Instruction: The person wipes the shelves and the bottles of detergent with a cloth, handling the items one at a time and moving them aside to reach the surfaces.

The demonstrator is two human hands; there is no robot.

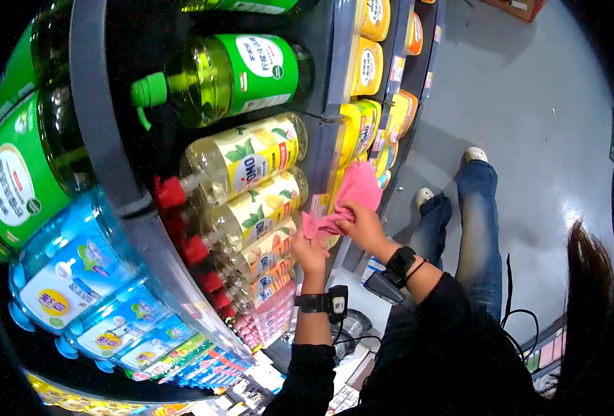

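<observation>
A pink cloth (360,188) is stretched between my two hands at the front edge of the shelf. My right hand (362,225) is closed around its bunched middle, and the wider part hangs loose beyond the fingers. At the cloth's narrow end, my left hand (310,251) pinches a corner, close to the shelf's price strip. Right behind that hand stand clear pump bottles with lemon labels (255,215) and red pump heads. Yellow tubs (360,132) on the neighbouring shelf level are partly covered by the cloth.
Green-labelled pump bottles (264,73) share the shelf, and blue bottles (78,277) line the level at left. A dark shelf edge (99,104) runs between them. Grey floor (529,125) lies at right, with my legs and shoes. Thin black cables (522,312) hang near my body.
</observation>
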